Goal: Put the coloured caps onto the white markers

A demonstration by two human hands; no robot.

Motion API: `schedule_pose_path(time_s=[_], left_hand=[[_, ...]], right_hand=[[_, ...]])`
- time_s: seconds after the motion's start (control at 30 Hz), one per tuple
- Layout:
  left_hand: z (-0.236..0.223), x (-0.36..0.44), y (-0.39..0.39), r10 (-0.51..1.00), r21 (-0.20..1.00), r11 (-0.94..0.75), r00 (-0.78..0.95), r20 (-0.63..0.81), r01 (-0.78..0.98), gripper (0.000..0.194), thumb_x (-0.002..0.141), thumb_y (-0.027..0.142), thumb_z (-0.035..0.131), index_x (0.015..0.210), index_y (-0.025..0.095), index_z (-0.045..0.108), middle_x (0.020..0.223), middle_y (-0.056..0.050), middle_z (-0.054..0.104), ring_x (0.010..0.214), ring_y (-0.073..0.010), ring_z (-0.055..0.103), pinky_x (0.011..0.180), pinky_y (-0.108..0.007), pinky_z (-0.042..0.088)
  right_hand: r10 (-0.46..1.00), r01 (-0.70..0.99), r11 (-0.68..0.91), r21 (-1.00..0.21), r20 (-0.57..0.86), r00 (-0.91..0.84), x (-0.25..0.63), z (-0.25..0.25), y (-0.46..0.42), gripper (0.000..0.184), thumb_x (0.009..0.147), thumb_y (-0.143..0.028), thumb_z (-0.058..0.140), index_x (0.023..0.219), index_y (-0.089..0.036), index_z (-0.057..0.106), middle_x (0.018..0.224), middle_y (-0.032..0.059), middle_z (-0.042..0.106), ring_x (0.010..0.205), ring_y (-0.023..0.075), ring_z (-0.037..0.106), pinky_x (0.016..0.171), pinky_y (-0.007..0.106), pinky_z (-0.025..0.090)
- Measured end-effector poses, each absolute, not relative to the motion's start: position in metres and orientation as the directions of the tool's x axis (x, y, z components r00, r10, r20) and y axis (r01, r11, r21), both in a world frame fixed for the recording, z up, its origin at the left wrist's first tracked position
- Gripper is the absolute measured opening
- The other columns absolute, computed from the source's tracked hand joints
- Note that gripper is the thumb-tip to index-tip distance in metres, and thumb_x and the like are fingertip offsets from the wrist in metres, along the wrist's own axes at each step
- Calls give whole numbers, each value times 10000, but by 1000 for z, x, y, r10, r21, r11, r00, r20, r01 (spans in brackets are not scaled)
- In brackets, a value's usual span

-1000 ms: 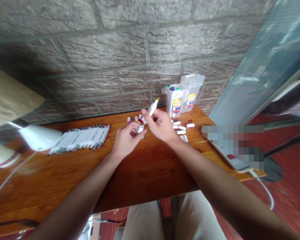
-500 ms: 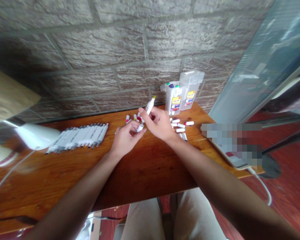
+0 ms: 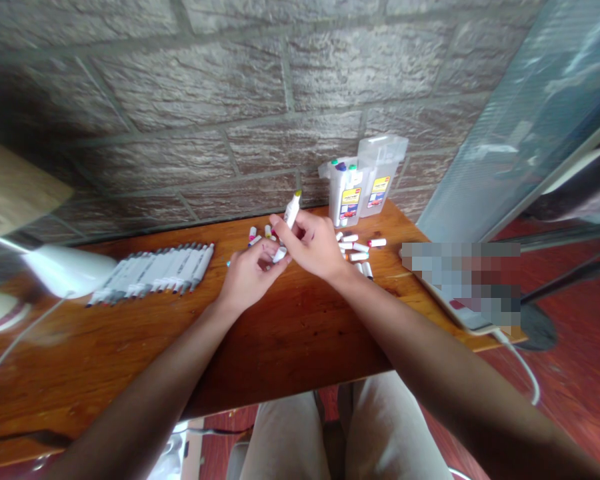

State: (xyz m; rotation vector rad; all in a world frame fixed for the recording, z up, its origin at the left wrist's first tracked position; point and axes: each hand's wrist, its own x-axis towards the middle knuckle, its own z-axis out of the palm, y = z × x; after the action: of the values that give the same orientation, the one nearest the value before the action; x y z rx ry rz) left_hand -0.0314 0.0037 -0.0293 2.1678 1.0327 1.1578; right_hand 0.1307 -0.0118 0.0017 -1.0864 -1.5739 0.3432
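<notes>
My right hand (image 3: 321,247) grips a white marker (image 3: 292,209) that tilts upward, its yellow-green tip pointing at the wall. Between the thumb and fingers of my left hand (image 3: 246,279) is a white marker cap (image 3: 279,255). The cap sits at the lower end of the marker; whether it is fitted on is hidden by my fingers. Loose white caps with coloured ends (image 3: 359,257) lie scattered right of my right hand, and a few more caps (image 3: 253,233) lie behind my left hand. A row of capless-looking white and grey markers (image 3: 153,272) lies side by side at the left.
Two clear plastic cases (image 3: 344,200) stand against the brick wall (image 3: 260,87), the nearer one holding several markers. A laptop, partly blurred (image 3: 480,327), rests at the right edge of the wooden table (image 3: 290,333). A white lamp base (image 3: 75,270) with a cable stands left.
My left hand has brought the cap up to the lower end of the marker; before, its open mouth showed. The marker has shifted slightly left, and the view has moved a little.
</notes>
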Motion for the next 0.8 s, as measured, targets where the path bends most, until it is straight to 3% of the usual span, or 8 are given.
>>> schedule_pose_path(time_s=[0.8], left_hand=[[-25, -31, 2, 814, 697, -577, 368, 448, 427, 123, 818, 300, 716, 817, 197, 650, 806, -20, 776, 653, -139, 692, 690, -238, 572]], right_hand=[[804, 483, 511, -711, 595, 25, 132, 1, -11, 489, 977, -530, 582, 634, -194, 490, 562, -45, 485, 542, 80, 410, 571, 240, 319]])
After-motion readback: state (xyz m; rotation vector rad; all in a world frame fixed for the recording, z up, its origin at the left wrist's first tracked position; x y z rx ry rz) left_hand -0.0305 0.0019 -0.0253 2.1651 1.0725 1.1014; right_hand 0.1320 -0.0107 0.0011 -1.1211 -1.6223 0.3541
